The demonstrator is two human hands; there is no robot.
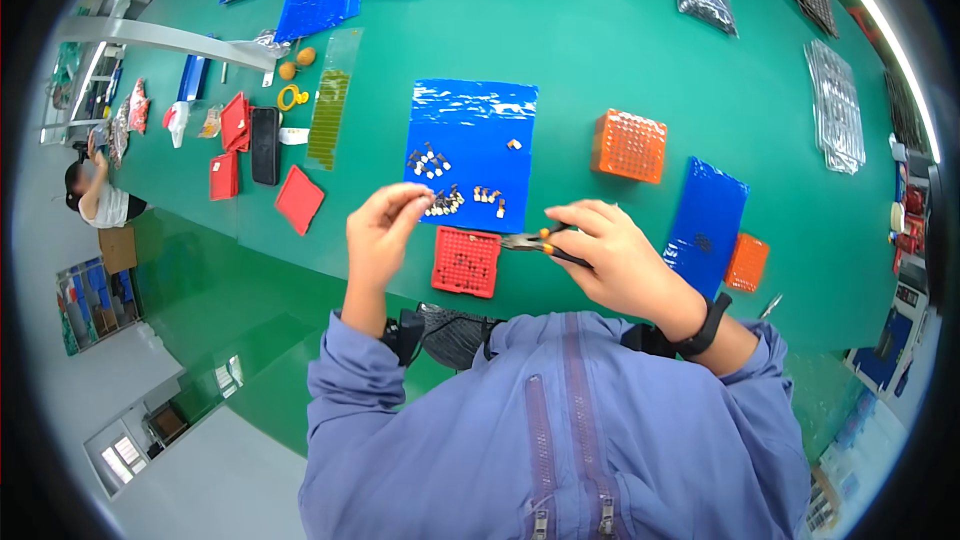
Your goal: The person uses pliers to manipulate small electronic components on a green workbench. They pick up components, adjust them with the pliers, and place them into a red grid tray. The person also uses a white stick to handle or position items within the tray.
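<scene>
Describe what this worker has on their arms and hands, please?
Both arms wear loose lavender-blue jacket sleeves pushed up toward the elbows, matching a jacket with two zips down the front. The right hand has a black band around its wrist. The left hand is bare, no gloves on either.

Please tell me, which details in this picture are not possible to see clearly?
- Head view: what the left hand pinches, too small.
- Head view: tips of the orange-handled pliers in the right hand, blurred.
- Head view: small metal parts on the blue plastic sheet, too small to identify.
- Head view: near table edge, hidden by the lavender zipped jacket.
</scene>
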